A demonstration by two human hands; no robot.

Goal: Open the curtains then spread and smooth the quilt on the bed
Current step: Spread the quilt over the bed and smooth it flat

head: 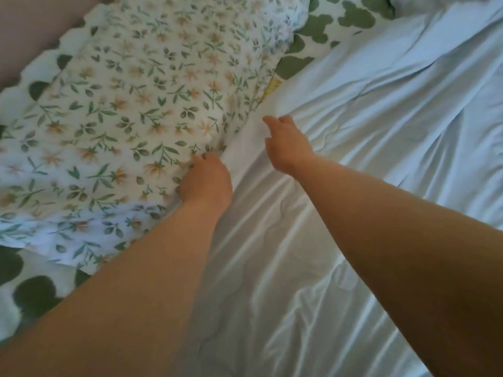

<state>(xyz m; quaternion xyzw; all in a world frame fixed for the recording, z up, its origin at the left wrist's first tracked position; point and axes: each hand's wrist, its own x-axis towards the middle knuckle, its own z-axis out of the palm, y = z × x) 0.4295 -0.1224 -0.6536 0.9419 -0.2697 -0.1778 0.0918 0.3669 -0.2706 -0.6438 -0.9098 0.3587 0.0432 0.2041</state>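
- Covering the right and lower part of the bed, the pale quilt (381, 118) is full of long creases, and its upper edge lies against the pillow. Spreading looks under way, but smoothing looks far from done.
- Lying at the left on a green-blotched sheet (313, 28), the floral pillow (122, 118) touches the quilt's edge. A hard tug toward the head of the bed could drag the pillow askew or bury it under the quilt.
- Reaching forward, the right hand (288, 148) has its fingers curled into the quilt near the edge, with the thumb out to the side. Puckers fan out from the grip, so it seems to hold a small bunch of cloth. Pulling from so little fabric may deepen those creases or let the cloth slip free.
- Sitting at the seam between pillow and quilt, the left hand (205, 180) has its fingers curled into fabric. I cannot tell which cloth it holds. If it has the pillowcase, the two hands will pull unevenly and skew the edge.
- No curtains are in view.
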